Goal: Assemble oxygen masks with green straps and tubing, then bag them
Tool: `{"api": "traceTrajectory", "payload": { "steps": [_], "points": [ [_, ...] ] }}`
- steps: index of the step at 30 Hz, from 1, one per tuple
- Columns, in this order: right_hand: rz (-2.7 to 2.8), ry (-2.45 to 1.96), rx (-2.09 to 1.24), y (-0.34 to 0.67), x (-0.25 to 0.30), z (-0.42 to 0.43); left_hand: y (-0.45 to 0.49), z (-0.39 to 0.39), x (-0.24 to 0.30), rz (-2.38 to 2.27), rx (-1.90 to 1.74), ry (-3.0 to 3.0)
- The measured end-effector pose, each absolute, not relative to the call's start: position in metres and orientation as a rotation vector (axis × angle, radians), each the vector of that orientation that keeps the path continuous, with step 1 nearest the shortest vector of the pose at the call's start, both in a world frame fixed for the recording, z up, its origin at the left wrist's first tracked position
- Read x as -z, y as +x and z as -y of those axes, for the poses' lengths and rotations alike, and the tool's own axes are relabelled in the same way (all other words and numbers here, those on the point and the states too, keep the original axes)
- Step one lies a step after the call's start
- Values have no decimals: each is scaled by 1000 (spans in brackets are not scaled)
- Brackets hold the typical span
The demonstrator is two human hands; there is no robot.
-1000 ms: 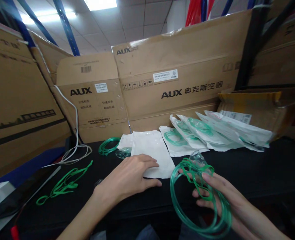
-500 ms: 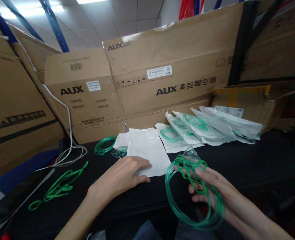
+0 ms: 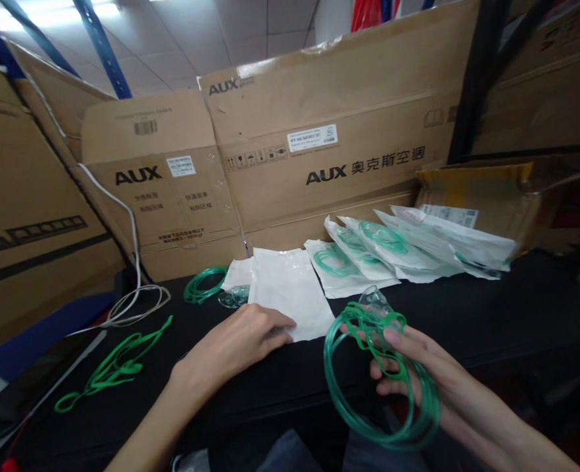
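Note:
My right hand (image 3: 420, 364) is closed around an oxygen mask (image 3: 375, 305) of clear plastic. Coiled green tubing (image 3: 336, 387) and a tangle of thin green strap (image 3: 368, 321) hang with it, above the front of the table. A white pouch (image 3: 290, 282) lies flat on the table to the left of it. At the pouch's lower edge is my left hand (image 3: 250, 337), thumb and forefinger close together on the pouch's corner; the other fingers are mostly hidden.
Several filled pouches (image 3: 383, 252) lie overlapped at the back right. Behind the white pouch sit another green tubing coil (image 3: 204, 285) and a clear mask (image 3: 233, 296). Loose green straps (image 3: 117, 367) and a white cable (image 3: 137, 305) lie left. Cardboard (image 3: 329, 170) walls the back.
The left thumb and forefinger have drawn closer together at the pouch's edge. The right hand holds the mask and tubing in nearly the same place. The view has shifted slightly.

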State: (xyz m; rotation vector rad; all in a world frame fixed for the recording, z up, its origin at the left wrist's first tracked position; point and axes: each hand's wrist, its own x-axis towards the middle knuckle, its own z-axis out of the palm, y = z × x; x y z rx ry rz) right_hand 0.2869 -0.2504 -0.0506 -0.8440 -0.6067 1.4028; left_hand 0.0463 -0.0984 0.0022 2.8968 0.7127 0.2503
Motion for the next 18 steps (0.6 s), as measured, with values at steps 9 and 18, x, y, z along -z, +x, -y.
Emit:
{"api": "traceTrajectory", "payload": {
  "steps": [9,18],
  "points": [
    [646,-855,-1410,287,53,250,56,105,1,-728,-261,3220],
    [816,-811,-1428,260,36,242,72,117,2,-948,-699,3364]
  ]
}}
